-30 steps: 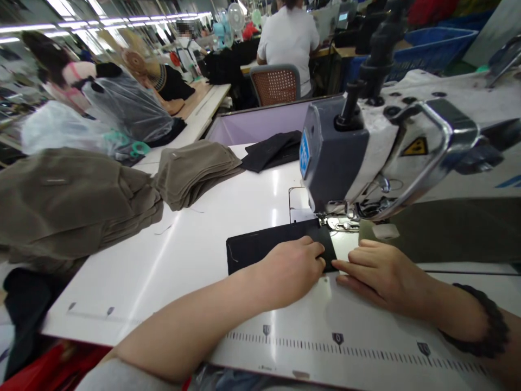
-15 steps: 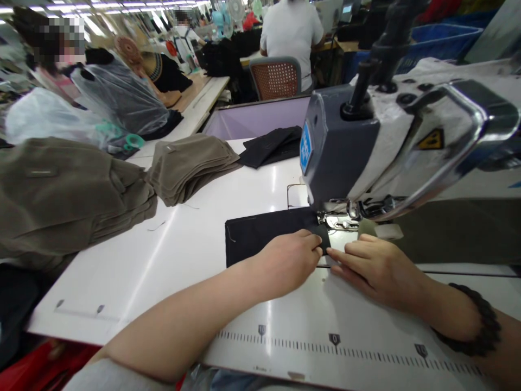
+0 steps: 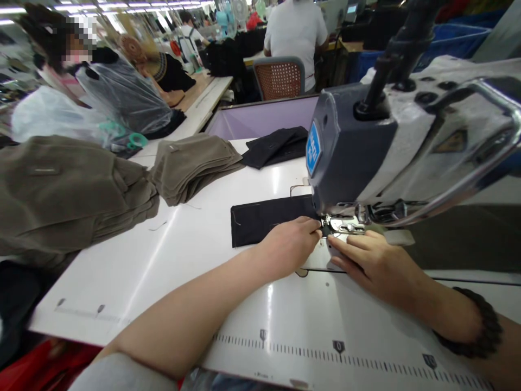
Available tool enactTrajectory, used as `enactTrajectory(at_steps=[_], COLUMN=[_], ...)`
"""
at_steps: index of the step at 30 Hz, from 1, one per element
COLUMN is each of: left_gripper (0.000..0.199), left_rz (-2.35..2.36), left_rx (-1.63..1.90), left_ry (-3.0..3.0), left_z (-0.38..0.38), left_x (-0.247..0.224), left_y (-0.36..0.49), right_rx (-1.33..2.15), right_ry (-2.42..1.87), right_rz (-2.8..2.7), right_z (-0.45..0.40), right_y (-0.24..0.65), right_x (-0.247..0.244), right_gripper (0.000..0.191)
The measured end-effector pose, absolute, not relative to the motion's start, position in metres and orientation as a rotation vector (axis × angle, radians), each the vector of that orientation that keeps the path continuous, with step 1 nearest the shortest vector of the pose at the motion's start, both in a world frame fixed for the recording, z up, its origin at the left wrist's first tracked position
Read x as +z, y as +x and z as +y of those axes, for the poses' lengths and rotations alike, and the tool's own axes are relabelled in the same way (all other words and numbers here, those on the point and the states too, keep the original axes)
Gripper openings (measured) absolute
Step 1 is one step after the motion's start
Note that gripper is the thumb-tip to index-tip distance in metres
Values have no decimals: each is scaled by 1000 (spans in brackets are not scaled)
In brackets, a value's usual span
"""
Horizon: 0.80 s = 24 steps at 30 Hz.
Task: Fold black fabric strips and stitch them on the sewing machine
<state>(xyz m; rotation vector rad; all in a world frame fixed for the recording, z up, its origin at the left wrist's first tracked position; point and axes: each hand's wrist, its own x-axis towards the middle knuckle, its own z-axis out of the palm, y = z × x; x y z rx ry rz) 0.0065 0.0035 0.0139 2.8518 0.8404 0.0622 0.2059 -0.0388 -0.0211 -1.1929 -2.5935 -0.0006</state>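
Note:
A folded black cloth piece [image 3: 254,220] lies on the white table, its right end under the needle area of a sewing machine [image 3: 350,141]. My left hand [image 3: 291,244] is closed on the cloth's near right edge, fingertips beside the metal presser foot [image 3: 328,221]. Just right of it, my right hand [image 3: 374,260] rests with its fingers apart, the index fingertip at the cloth's right corner near the metal plate. Nothing shows in my right hand.
Stacks of brown-grey cloth pieces [image 3: 65,190] [image 3: 191,165] lie on the left. Dark cloth pieces [image 3: 277,146] sit behind the work. Across the tables are a person in white [image 3: 295,32], a chair [image 3: 279,79] and another person at the far left [image 3: 61,60].
The black cloth and my left hand have moved slightly up, away from the table's front edge. My right fingertips have shifted a little up too. The view has turned slightly.

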Motion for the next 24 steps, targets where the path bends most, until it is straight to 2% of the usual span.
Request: enactTrajectory(at_steps=[9, 24], left_gripper=[17, 16], left_rz=[993, 940], left_rx=[127, 179], left_ry=[2866, 2941], left_z=[12, 16], left_x=[5, -1], left_y=[10, 8], right_rx=[19, 3], right_ry=[-1206, -1189], right_rz=[-2582, -2524], right_z=[-40, -40], right_y=[206, 209], right_x=[-22, -30], right_gripper=[35, 36])
